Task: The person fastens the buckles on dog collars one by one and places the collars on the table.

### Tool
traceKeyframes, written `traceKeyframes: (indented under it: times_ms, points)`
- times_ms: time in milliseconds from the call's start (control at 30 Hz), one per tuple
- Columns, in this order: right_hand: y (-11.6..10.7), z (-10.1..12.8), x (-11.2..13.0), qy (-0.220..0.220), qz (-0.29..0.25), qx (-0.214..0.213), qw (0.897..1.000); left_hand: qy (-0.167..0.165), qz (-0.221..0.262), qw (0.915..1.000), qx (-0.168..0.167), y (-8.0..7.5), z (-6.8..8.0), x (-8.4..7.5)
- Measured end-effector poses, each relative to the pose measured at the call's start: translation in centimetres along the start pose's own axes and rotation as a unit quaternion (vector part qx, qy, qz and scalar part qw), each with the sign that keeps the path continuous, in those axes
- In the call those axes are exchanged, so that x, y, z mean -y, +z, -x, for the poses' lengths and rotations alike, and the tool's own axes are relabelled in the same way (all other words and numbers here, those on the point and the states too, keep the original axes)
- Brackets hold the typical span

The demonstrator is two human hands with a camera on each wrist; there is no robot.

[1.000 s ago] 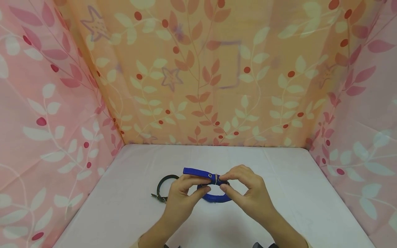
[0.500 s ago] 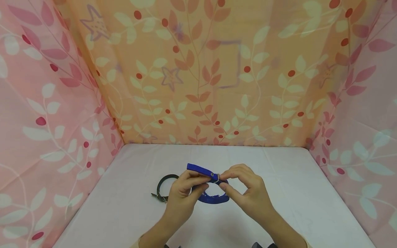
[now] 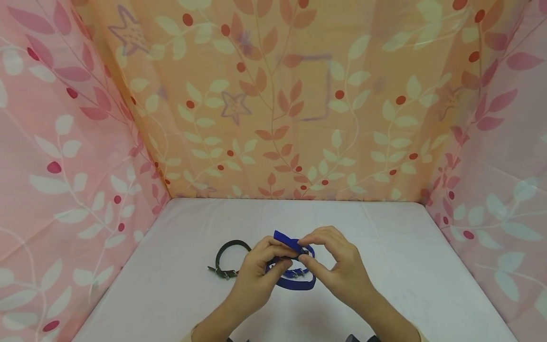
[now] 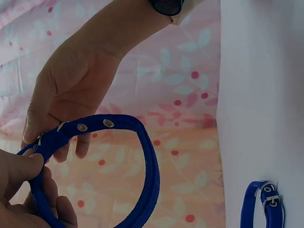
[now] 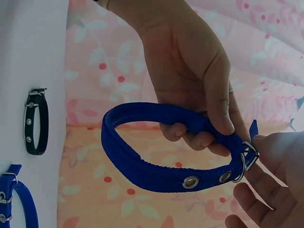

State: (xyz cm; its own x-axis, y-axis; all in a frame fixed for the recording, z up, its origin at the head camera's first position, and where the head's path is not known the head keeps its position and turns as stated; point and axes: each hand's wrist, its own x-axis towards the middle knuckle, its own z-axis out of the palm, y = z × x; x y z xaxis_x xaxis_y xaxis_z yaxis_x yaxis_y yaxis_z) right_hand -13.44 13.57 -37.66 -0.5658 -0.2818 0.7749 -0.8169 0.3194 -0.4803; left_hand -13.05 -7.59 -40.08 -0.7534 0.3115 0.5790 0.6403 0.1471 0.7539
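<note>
I hold a blue collar (image 3: pixel 295 266) up off the white worktop (image 3: pixel 179 294), in front of me near the middle, with both hands on it. My left hand (image 3: pixel 256 278) has its fingers (image 5: pixel 209 102) curled round the strap close to the metal buckle (image 5: pixel 247 159), the thumb lying along the top of the webbing. My right hand (image 3: pixel 337 270) pinches the same spot from the other side, its fingers (image 4: pixel 33 128) closed on the strap end beside the buckle. The free tip (image 3: pixel 287 240) of the strap sticks up and back between my two thumbs. The rest of the collar hangs as a loop below and between my hands, and two metal eyelets (image 5: pixel 191 181) show on its outer face near the buckle. A black collar (image 3: pixel 228 259) lies buckled in a ring on the worktop just to the left of my left hand, not touching it. A second blue collar (image 4: pixel 266 202) rests on the worktop under my hands; the wrist views show only part of it. Pink and orange cloth (image 3: pixel 278 109) printed with leaves walls the worktop on three sides.
</note>
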Motion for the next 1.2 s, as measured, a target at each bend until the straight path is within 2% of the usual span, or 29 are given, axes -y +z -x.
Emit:
traceKeyframes:
  times_ms: [133, 333, 433, 533, 667, 733, 967, 1200]
  points:
    - [-0.1, 0.1, 0.2, 0.017, 0.011, 0.008, 1.000, -0.023, 0.017, 0.9996, 0.003, -0.1, 0.0, -0.2]
    - [-0.3, 0.2, 0.1, 0.042, 0.037, 0.049, 0.997, -0.111, 0.055, 0.9922, -0.010, -0.4, 0.0, -0.8]
    - [-0.5, 0.2, 0.0, 0.050, 0.042, 0.067, 0.996, -0.142, 0.070, 0.9872, -0.016, -0.5, -0.1, -0.9]
    - [-0.5, 0.2, -0.1, 0.039, 0.038, 0.067, 0.996, -0.144, 0.059, 0.9878, 0.000, -0.5, -0.1, -0.8]
    - [-0.5, 0.1, -0.2, -0.002, 0.022, 0.052, 0.998, -0.124, 0.042, 0.9907, 0.037, -0.5, 0.0, -0.7]
    - [-0.5, 0.0, -0.2, -0.023, 0.015, 0.037, 0.999, -0.127, 0.034, 0.9903, 0.045, -0.5, 0.0, -0.8]
    - [-0.7, -0.2, -0.3, -0.046, 0.000, -0.010, 0.999, -0.208, 0.021, 0.9776, 0.023, -0.8, -0.1, -1.0]
    - [-1.0, -0.3, -0.7, -0.070, 0.008, -0.006, 0.997, -0.212, 0.038, 0.9766, 0.006, -1.2, 0.0, -1.2]
